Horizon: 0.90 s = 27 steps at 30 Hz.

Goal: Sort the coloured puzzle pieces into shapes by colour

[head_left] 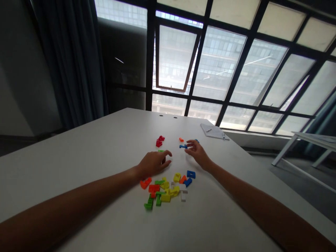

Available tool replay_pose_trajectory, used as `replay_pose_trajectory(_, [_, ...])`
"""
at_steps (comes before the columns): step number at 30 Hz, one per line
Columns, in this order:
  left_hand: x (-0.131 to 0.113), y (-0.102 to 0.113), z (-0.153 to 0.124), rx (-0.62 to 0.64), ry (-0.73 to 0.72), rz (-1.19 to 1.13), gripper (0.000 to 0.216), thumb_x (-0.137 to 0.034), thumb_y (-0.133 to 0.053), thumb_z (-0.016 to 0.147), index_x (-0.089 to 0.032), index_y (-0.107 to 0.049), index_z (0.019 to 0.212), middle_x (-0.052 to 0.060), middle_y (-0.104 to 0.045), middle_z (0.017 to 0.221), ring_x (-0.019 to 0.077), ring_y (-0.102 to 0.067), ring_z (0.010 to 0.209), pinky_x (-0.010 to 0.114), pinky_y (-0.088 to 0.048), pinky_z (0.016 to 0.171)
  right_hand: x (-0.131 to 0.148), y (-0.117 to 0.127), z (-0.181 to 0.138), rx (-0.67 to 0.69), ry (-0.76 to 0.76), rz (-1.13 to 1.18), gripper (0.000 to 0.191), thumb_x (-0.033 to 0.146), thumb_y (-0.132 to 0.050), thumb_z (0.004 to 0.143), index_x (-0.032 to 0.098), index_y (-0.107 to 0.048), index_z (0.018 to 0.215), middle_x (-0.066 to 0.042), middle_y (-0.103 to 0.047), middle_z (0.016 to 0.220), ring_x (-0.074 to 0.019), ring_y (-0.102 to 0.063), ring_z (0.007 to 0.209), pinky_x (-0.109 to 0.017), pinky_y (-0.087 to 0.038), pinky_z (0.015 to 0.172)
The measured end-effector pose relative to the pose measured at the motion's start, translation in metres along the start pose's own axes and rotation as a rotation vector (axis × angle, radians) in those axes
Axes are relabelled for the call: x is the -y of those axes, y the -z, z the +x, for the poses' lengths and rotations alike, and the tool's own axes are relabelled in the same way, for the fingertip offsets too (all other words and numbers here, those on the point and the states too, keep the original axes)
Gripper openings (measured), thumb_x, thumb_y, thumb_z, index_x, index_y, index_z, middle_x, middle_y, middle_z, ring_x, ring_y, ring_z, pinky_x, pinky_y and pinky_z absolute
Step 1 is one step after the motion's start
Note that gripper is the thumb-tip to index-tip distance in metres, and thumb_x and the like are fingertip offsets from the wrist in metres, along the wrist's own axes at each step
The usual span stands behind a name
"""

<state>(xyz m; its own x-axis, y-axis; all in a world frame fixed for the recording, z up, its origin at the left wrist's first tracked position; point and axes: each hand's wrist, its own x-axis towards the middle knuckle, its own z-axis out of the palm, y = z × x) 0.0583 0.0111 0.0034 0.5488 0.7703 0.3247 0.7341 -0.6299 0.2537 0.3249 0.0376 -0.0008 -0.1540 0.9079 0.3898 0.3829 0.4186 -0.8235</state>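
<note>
Hands lie out on a white table (78, 154), both forearms stretched forward. The left hand (154, 162) is curled, knuckles up, with the thumb and forefinger drawn close together and their tips down on the tabletop; whether anything sits between them cannot be told. A green piece (160, 151) peeks out just beyond its knuckles, touching or nearly touching them. The right hand (197, 153) lies just to the right of the left, apart from it, with its fingers loosely bent and slightly fanned. Its fingertips meet a blue piece (183, 146) on the tabletop at their left; it is too small to tell whether it is pinched or only touched. A blue bit (196, 140) shows just past the same fingers. Beyond the gap between the hands sit an orange piece (181, 139) and, further left, red pieces (159, 141), both clear of the fingers. Nearer the person, between the two wrists, lies a pile (165, 190) of yellow, green, orange, blue and white pieces, touching neither hand. Well beyond the right hand, at the far table edge, rests a notebook (214, 132).
</note>
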Motion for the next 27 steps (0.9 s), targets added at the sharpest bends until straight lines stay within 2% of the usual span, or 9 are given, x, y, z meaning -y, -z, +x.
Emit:
replay_pose_trajectory(4, [0.001,-0.002,0.001,0.004,-0.022,0.022,0.028,-0.044,-0.051,0.097,-0.03,-0.063,0.118,-0.002,-0.071,0.084,0.0173,-0.064,0.07,0.027,-0.043,0.062,-0.031,0.036,0.014,-0.26,-0.102,-0.528,0.037,0.037,-0.066,0.086,0.02,-0.052,0.117,-0.007,-0.067,0.113,-0.0172,-0.066,0.084,-0.031,-0.053,0.077])
replay_pose_trajectory(8, [0.0,-0.002,0.001,0.007,-0.037,0.033,0.027,-0.043,-0.05,0.097,-0.029,-0.066,0.114,-0.001,-0.071,0.084,0.0177,-0.064,0.071,0.027,-0.044,0.062,-0.059,0.068,0.02,-0.308,-0.226,-0.74,0.024,0.032,-0.063,0.087,0.018,-0.059,0.106,-0.011,-0.068,0.109,-0.0213,-0.065,0.087,-0.033,-0.049,0.078])
replay_pose_trajectory(11, [-0.001,-0.001,0.001,0.009,-0.04,0.042,0.026,-0.042,-0.05,0.096,-0.029,-0.067,0.111,-0.001,-0.071,0.084,0.018,-0.065,0.072,0.027,-0.044,0.062,-0.072,0.081,0.026,-0.29,-0.316,-0.864,0.023,0.034,-0.064,0.085,0.018,-0.063,0.102,-0.011,-0.069,0.104,-0.0249,-0.064,0.094,-0.034,-0.047,0.078])
replay_pose_trajectory(18, [-0.002,0.0,0.0,0.015,-0.052,0.06,0.023,-0.04,-0.051,0.096,-0.029,-0.068,0.107,0.0,-0.07,0.083,0.017,-0.064,0.071,0.027,-0.042,0.063,-0.081,0.079,0.04,-0.189,-0.385,-1.027,0.03,0.034,-0.052,0.093,0.019,-0.071,0.112,-0.014,-0.067,0.117,-0.0298,-0.061,0.109,-0.04,-0.045,0.088])
replay_pose_trajectory(23, [0.0,-0.001,0.001,0.017,-0.071,0.07,0.024,-0.041,-0.051,0.095,-0.029,-0.07,0.102,0.0,-0.071,0.086,0.0176,-0.064,0.074,0.028,-0.044,0.064,-0.078,0.074,0.036,-0.162,-0.344,-1.081,0.036,0.032,-0.048,0.095,0.017,-0.068,0.121,-0.018,-0.064,0.121,-0.033,-0.058,0.112,-0.044,-0.044,0.092])
replay_pose_trajectory(27, [-0.001,-0.002,0.001,0.024,-0.062,0.071,0.025,-0.041,-0.05,0.095,-0.028,-0.071,0.1,0.001,-0.071,0.086,0.0176,-0.064,0.074,0.028,-0.045,0.066,-0.075,0.07,0.034,-0.116,-0.261,-1.093,0.038,0.031,-0.049,0.096,0.02,-0.063,0.13,-0.017,-0.059,0.132,-0.0312,-0.054,0.12,-0.041,-0.041,0.098])
